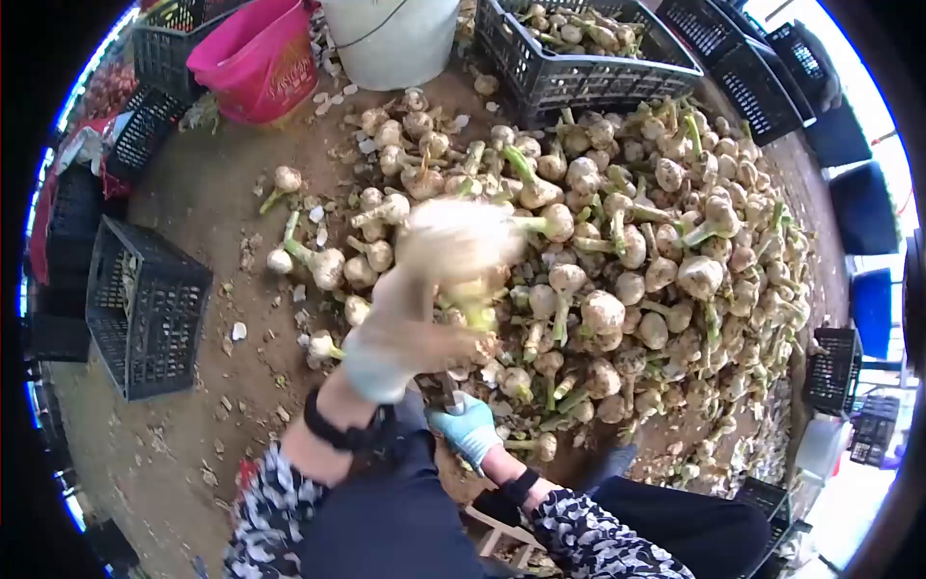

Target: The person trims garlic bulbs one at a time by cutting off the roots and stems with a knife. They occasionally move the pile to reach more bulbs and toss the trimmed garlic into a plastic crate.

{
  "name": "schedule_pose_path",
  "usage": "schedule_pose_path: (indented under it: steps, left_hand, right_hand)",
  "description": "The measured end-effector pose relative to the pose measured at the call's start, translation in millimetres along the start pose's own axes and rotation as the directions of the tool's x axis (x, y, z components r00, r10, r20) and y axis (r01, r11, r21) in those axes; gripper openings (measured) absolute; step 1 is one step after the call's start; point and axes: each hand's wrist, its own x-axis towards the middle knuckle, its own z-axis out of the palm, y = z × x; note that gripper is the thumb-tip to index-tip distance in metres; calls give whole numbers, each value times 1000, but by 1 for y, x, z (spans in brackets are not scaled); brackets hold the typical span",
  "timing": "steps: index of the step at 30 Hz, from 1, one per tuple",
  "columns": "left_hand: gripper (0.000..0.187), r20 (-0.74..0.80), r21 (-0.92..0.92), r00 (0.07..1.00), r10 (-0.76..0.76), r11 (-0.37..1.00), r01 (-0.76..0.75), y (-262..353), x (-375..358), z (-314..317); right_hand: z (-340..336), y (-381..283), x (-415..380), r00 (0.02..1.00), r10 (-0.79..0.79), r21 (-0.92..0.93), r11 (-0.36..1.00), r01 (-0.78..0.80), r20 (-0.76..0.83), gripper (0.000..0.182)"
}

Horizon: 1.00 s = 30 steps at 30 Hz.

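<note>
Your left hand (415,297), gloved and badly blurred, looms closest, in front of the left part of the heap of garlic bulbs (701,278). You can make out its thumb and fingers with a yellowish-green smear between them, but whether they stand apart or are closed on a bulb, you cannot tell.

Lower down, at the near edge of the heap, your right hand (470,427) wears a pale teal glove, its fingers wrapped around a dark tool (441,391) with a metallic part; blur and the left arm hide the tool's exact shape. Black bands circle both your wrists, below them patterned sleeves (608,536), and your dark-trousered legs (386,511) reach toward the heap's near side.

Soil-marked bulbs, many with green stems, make up the heap; a few loose ones, such as the bulb (287,179) with a short stem, lie just off its left side among papery scraps. Touching the heap's far edge, you have a black crate (617,87) holding more bulbs. Left of that far edge are a white bucket (391,43) and a pink bucket (256,63); well left of the heap, another crate (159,309) sits on the brown floor (207,434).
</note>
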Motion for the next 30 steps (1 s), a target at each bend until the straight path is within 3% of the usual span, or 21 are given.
schedule_pose_path:
  steps: [1,2,4,5,6,7,8,9,11,13,14,15,17,18,20,22,23,24,26,27,30]
  left_hand:
    - [57,214,705,956,203,645,-295,-8,18,-9]
    - [65,394,850,840,374,199,-487,-16,36,-17]
    - [62,329,896,930,161,259,-362,-32,76,-57]
    - [52,213,959,967,-137,221,-180,-36,86,-58]
    - [42,75,995,904,-420,85,-43,-40,97,-58]
    - [42,72,996,901,-428,86,-38,-44,104,-64]
    - [41,207,852,865,-457,-350,-389,-51,110,-75]
    - [40,295,425,788,-540,-664,-614,-53,114,-80]
    - [42,266,439,796,-544,-666,-603,-57,114,-93]
    - [45,401,491,824,-399,-666,-562,-55,110,-118]
    - [45,572,600,778,-259,-514,-613,-45,106,-116]
    - [51,362,742,836,-412,-416,-526,-44,110,-116]
    - [56,168,946,930,-328,-213,-246,-33,90,-96]
    - [61,38,999,970,-241,5,-38,-35,78,-90]
    - [65,-64,917,978,-201,374,137,-39,51,-69]
    - [70,-36,840,983,-179,528,127,-41,23,-47]
    - [72,44,875,991,-129,483,24,-40,11,-42]
    - [67,-34,559,978,-207,807,190,-58,-1,-47]
    - [58,30,390,976,-214,902,186,-69,-16,-52]
    - [54,154,620,977,-148,784,21,-62,-22,-48]
    - [49,87,557,995,-45,830,-11,-72,-37,-58]
  right_hand:
    - [-7,0,-7,1000,7,-13,1000,-7,0,24]
    - [-17,-10,-7,997,18,83,996,-12,-81,24]
    - [-36,-10,8,983,107,296,953,-59,-148,18]
    - [-46,-9,11,980,130,271,959,-85,-151,17]
    - [-52,-5,16,981,90,179,982,-60,-170,17]
    - [-55,-1,20,982,54,83,996,-39,-182,16]
    - [-57,-9,20,982,51,115,993,-30,-181,21]
    - [-59,-21,19,983,56,112,993,-37,-174,21]
    - [-63,-39,16,974,180,366,923,-120,-135,17]
    - [-69,-37,21,977,154,356,930,-94,-145,14]
    - [-71,-38,21,978,129,338,939,-66,-167,14]
    - [-73,-37,23,977,101,316,948,-37,-189,14]
    - [-79,-49,19,956,-17,221,971,85,-293,16]
    - [-84,-60,15,957,-41,202,974,103,-287,14]
    - [-92,-66,14,931,-210,36,972,231,-299,15]
    - [-98,-91,0,881,-405,-159,913,375,-245,16]
    - [-100,-102,-5,844,-498,-252,858,447,-201,15]
    - [-101,-116,-10,779,-607,-347,773,532,-158,20]
    - [-100,-123,-5,714,-692,-485,664,569,-110,22]
    - [-99,-128,-4,644,-764,-608,533,589,-45,25]
    - [-100,-135,-6,726,-686,-637,542,548,41,19]
